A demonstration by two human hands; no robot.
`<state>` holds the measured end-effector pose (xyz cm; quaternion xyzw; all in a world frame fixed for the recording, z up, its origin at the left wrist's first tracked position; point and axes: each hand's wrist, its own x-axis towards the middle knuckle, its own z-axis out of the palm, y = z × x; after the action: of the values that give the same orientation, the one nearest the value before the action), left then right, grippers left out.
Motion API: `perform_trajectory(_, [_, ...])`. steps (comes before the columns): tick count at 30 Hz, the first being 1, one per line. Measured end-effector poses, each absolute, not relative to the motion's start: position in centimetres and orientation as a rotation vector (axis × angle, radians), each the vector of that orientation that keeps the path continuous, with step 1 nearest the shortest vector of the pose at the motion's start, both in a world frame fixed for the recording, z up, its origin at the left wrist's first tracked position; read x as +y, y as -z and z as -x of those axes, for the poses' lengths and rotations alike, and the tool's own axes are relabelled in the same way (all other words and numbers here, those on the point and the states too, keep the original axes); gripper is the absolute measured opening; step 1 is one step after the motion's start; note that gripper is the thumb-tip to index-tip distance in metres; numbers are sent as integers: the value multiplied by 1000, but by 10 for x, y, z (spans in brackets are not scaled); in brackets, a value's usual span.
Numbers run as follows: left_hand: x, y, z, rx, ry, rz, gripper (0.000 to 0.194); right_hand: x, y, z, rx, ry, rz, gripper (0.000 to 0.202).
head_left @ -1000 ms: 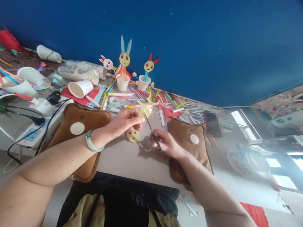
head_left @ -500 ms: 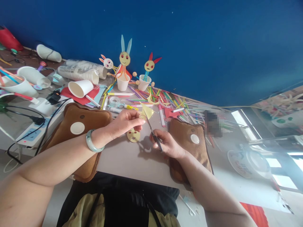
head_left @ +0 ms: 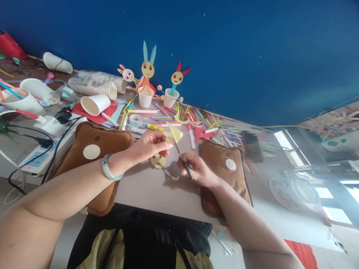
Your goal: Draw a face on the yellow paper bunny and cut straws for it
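Observation:
My left hand [head_left: 153,145], with a pale bangle at the wrist, pinches a small piece of yellow paper [head_left: 175,133]. Black-handled scissors [head_left: 183,163] are in my right hand [head_left: 198,170], their blades reaching up to the paper's edge beside my left fingertips. Below my left fingers a round yellow face cutout [head_left: 158,161] lies on the table [head_left: 157,192], its upper part hidden by the hand.
Brown plush cushions [head_left: 91,168] lie under my left forearm and beside my right one. Behind are rabbit figures in paper cups [head_left: 146,98], colored sticks, markers and red paper. A power strip [head_left: 37,155] with cables sits left.
The yellow paper has shifted and tilted slightly to the right at the scissor blades. Both hands have stayed nearly in place.

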<state>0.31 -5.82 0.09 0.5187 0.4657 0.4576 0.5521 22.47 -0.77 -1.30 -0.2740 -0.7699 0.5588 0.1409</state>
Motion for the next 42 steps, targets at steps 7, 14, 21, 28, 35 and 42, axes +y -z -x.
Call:
perform_trajectory(7, [-58, 0, -3, 1085, -1101, -1226, 21, -7, 12, -225, -2223, -1618, 794, 57])
perform_trajectory(14, [-58, -3, -3, 1106, -1098, -1222, 22, -7, 13, -226, -2228, -1624, 799, 57])
perform_trajectory(21, [-58, -2, -2, 1101, -1108, -1220, 22, -7, 14, -226, -2246, -1582, 812, 58])
perform_trajectory(28, [-56, 1, -2, 1088, -1116, -1215, 22, -7, 12, -226, -2256, -1570, 813, 58])
perform_trajectory(35, [-57, -1, -3, 1108, -1124, -1198, 20, -7, 13, -226, -2248, -1584, 781, 56])
perform_trajectory(42, [-58, -2, -3, 1099, -1122, -1194, 20, -7, 12, -227, -2250, -1569, 809, 56])
